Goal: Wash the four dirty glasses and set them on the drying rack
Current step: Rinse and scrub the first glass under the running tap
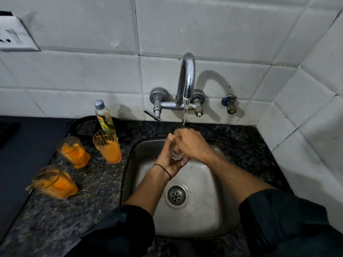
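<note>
Over the steel sink (213,225), the left hand (169,165) cups the clear glass (177,155) from below, fingers curled round its base. The right hand (192,143) wraps over its upper part, so both grip it above the sink's far edge. Three orange-stained glasses (108,147) wait on the counter (96,191) by the sink's left edge, and no drying rack shows. Under the stream from the tap (186,80), the person would do best to turn the glass so water runs inside and to rub the rim, gripping firmly since wet glass likely slips.
</note>
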A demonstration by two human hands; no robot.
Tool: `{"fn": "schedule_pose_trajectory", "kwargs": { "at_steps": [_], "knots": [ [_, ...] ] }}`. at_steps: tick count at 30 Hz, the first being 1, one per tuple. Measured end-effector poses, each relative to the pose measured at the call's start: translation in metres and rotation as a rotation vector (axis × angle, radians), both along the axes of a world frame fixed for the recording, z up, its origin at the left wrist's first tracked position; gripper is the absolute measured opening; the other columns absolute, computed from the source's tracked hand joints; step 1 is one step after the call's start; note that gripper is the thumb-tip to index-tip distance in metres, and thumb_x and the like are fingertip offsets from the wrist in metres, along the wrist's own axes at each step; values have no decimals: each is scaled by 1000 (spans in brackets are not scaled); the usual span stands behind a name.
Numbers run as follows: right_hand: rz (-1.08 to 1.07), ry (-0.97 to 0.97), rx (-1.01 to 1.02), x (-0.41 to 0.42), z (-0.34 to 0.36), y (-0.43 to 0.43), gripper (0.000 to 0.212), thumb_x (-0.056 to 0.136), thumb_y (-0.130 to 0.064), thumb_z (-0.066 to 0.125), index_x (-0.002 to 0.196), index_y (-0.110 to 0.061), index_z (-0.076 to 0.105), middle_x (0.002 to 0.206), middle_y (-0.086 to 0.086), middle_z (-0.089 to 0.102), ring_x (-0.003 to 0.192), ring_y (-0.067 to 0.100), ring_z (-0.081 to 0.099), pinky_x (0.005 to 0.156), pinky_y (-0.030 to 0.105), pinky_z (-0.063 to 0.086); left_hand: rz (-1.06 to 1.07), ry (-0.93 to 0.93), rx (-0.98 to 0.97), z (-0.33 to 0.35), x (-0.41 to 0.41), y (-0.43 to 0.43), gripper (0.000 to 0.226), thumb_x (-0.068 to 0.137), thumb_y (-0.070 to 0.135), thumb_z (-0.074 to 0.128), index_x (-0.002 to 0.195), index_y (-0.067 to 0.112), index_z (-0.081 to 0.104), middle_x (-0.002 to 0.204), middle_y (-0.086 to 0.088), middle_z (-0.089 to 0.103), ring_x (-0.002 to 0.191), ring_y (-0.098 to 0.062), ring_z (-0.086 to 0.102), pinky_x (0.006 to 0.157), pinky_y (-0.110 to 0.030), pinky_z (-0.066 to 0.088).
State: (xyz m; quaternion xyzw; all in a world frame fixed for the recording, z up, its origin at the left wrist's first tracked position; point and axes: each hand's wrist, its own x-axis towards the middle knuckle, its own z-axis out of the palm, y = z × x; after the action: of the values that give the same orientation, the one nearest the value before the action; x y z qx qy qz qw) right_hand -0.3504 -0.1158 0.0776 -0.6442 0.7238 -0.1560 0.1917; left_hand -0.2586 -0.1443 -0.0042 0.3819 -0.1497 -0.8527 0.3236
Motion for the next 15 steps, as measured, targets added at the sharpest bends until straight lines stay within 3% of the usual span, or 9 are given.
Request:
{"fn": "schedule_pose_trajectory", "kwargs": {
  "at_steps": [2, 4, 6, 7, 8, 10, 11, 13, 15],
  "knots": [
    [247, 104, 75, -3, 1, 9, 16, 98, -24, 51, 100, -21, 66, 100, 6, 73, 94, 24, 66, 89, 38, 49, -67, -89, 99, -1, 3, -13, 46, 92, 59, 55, 95, 13, 64, 78, -4, 60, 71, -14, 57, 60, -25, 48],
    [336, 184, 145, -7, 1, 11, 14, 97, -20, 52, 102, -25, 64, 101, 3, 70, 98, 21, 63, 95, 40, 42, -63, -124, 83, -4, 7, -21, 43, 95, 53, 53, 94, 12, 62, 73, -3, 60, 63, -11, 52, 56, -23, 49],
    [288, 232, 138, -7, -3, 7, 18, 94, -20, 53, 105, -29, 64, 105, -1, 70, 104, 20, 62, 98, 41, 39, -22, -51, 17, -7, 10, -22, 40, 98, 44, 51, 107, 7, 64, 92, -11, 69, 81, -18, 63, 78, -31, 57],
    [221, 178, 139, -4, -4, 5, 18, 93, -21, 55, 106, -28, 66, 106, 1, 71, 105, 20, 64, 96, 40, 44, -11, 3, -9, -8, 12, -20, 40, 98, 41, 51, 112, 6, 65, 103, -15, 70, 94, -22, 65, 89, -35, 55],
    [128, 38, 162, 0, -6, 3, 14, 93, -23, 59, 103, -26, 67, 102, 2, 71, 100, 21, 66, 92, 39, 50, -12, 45, -38, -7, 14, -16, 37, 97, 37, 53, 111, 5, 68, 107, -15, 70, 98, -23, 66, 89, -37, 56],
    [-7, -300, 218, 10, -9, 1, 4, 90, -20, 66, 89, -20, 69, 88, 4, 71, 88, 21, 68, 83, 36, 55, -10, 76, -81, -8, 19, -10, 30, 94, 28, 56, 93, 6, 76, 95, -14, 73, 86, -22, 71, 74, -35, 61],
    [-26, -375, 208, 13, -8, 0, 6, 89, -18, 67, 86, -17, 72, 87, 6, 72, 87, 22, 69, 83, 37, 56, -14, 86, -85, -7, 20, -10, 32, 96, 25, 53, 86, 6, 77, 88, -13, 74, 78, -22, 72, 67, -33, 62],
    [29, -208, 175, 11, -7, 1, 15, 89, -20, 64, 99, -18, 76, 100, 7, 74, 97, 24, 70, 87, 37, 54, -53, 60, -73, 0, 23, -11, 37, 98, 29, 47, 85, 7, 74, 79, -10, 72, 71, -19, 69, 59, -30, 60],
    [197, 224, 88, 9, -5, 5, 26, 91, -19, 60, 115, -24, 69, 122, 4, 67, 116, 25, 60, 100, 39, 43, -134, -43, -64, 9, 24, -15, 43, 96, 40, 47, 82, 10, 73, 72, -7, 69, 67, -17, 63, 57, -27, 55]
  ]
}}
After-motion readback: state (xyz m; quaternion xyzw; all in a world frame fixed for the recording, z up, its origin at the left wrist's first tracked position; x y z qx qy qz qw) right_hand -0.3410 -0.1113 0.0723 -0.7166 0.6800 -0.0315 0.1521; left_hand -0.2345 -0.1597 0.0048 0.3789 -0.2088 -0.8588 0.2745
